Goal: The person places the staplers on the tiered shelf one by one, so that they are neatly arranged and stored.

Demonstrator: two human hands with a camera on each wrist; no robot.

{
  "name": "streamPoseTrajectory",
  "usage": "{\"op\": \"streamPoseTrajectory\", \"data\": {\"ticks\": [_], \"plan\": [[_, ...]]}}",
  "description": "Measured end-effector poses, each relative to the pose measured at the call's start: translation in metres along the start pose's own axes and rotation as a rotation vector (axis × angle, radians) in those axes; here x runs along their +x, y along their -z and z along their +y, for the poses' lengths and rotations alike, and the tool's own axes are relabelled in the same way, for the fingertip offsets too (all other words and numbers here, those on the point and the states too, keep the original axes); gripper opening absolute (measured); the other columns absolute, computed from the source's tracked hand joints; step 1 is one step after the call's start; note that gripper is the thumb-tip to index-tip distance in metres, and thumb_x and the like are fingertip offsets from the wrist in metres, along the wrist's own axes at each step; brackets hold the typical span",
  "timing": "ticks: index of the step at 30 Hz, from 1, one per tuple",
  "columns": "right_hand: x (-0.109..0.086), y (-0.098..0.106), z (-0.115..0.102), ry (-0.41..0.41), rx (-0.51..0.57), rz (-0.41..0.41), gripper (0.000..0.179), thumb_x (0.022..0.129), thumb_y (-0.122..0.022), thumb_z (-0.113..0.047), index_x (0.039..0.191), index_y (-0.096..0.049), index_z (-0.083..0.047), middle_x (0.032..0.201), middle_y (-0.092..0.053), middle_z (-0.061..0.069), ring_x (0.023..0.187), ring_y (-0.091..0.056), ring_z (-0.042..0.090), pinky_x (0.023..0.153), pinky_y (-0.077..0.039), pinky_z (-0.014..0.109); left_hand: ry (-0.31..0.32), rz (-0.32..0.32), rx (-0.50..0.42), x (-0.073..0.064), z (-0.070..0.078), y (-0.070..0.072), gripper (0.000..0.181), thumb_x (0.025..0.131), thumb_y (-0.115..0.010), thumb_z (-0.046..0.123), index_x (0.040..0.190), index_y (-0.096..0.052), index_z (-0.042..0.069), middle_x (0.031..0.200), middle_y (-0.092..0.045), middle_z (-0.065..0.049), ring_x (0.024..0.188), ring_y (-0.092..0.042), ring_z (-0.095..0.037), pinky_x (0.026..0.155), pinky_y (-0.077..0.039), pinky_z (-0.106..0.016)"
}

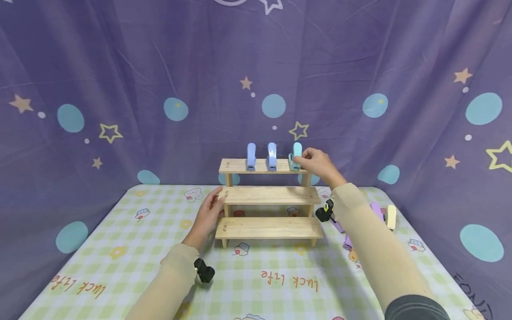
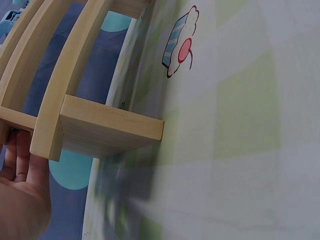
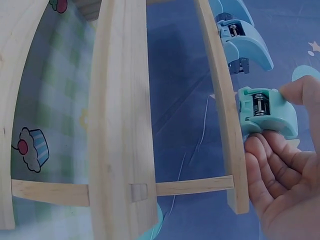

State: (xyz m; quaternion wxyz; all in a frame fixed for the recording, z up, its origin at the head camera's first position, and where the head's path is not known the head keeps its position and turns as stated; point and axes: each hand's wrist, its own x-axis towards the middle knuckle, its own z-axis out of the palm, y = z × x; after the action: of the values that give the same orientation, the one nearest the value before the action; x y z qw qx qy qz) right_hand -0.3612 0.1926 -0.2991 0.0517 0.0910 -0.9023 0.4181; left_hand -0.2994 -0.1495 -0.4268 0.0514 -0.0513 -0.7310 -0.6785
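A three-tier wooden display rack (image 1: 270, 226) stands on the table. My left hand (image 1: 208, 215) grips the left end of its middle tier; in the left wrist view the fingers (image 2: 22, 157) reach behind the side strut. My right hand (image 1: 320, 163) pinches a mint-green stapler (image 1: 296, 155) at the right end of the top tier. In the right wrist view the thumb lies on one side of that stapler (image 3: 267, 110) and the fingertips on the other, with its spring showing. Two blue staplers, one on the left (image 1: 251, 156) and one in the middle (image 1: 272, 156), stand beside it.
On the table's right side, partly behind my right forearm, lie a cream stapler (image 1: 391, 217) and several purple ones, one of them a purple stapler (image 1: 377, 210). A checked cloth (image 1: 120, 231) covers the table, and a purple curtain (image 1: 224, 53) hangs close behind the rack.
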Motion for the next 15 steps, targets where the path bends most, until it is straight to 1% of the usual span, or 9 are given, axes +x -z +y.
{"op": "streamPoseTrajectory", "data": {"ticks": [5,11,13,15], "plan": [[-0.001,-0.003,0.001,-0.008,0.022,0.014,0.042,0.094,-0.064,-0.047,0.1,-0.055,-0.007,0.098,-0.056,0.01,0.089,-0.05,0.027,0.079,-0.043,0.042,0.004,0.002,-0.007,-0.001,0.0,0.0,0.051,0.108,-0.048,0.024,0.157,-0.034,0.017,0.139,-0.045,-0.015,0.127,-0.048,-0.03,0.104,-0.045,-0.047],[-0.002,-0.004,-0.001,-0.017,0.0,0.027,0.043,0.094,-0.064,-0.048,0.105,-0.059,-0.007,0.105,-0.058,0.01,0.095,-0.052,0.027,0.083,-0.046,0.043,0.006,-0.008,-0.017,0.0,0.0,0.0,0.052,0.108,-0.047,0.025,0.158,-0.033,0.017,0.14,-0.044,-0.015,0.128,-0.047,-0.031,0.105,-0.044,-0.049],[-0.002,-0.005,-0.001,-0.02,-0.009,0.027,0.044,0.093,-0.064,-0.049,0.106,-0.06,-0.007,0.107,-0.059,0.01,0.097,-0.053,0.028,0.084,-0.047,0.044,0.013,-0.017,-0.027,-0.001,0.003,0.0,0.052,0.108,-0.047,0.024,0.158,-0.032,0.015,0.14,-0.043,-0.016,0.128,-0.047,-0.032,0.105,-0.044,-0.05],[-0.002,-0.005,-0.002,-0.022,-0.019,0.028,0.045,0.093,-0.064,-0.05,0.107,-0.06,-0.007,0.109,-0.059,0.011,0.099,-0.053,0.028,0.085,-0.047,0.045,0.021,-0.023,-0.029,-0.006,0.012,-0.001,0.052,0.109,-0.046,0.021,0.158,-0.031,0.012,0.14,-0.043,-0.018,0.128,-0.047,-0.033,0.106,-0.043,-0.052]]}}
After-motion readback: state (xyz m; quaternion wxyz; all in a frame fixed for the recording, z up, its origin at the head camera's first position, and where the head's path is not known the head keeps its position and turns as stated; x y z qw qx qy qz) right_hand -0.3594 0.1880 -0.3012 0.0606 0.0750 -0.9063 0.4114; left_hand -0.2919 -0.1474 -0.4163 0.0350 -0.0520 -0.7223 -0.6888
